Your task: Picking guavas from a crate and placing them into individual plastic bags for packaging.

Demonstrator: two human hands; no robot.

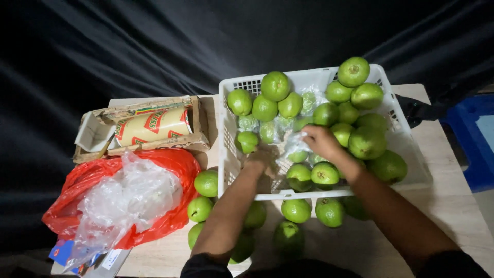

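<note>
Reaching into the white crate [232, 154]: right hand [318, 142] fingers pinch a clear wrapper [291, 146]; left hand [261, 157] grip unclear; freeing wrapper likely next.

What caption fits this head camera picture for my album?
Both hands, left hand and right hand, reach into a white basket of green guavas.

The basket [226, 128] sits centre-right of the frame on the table [453, 206], fruit [366, 142] piled inside. Loose fruit [206, 183] lies below it. At left, a box [149, 126] sits above a bag [170, 164].
</note>
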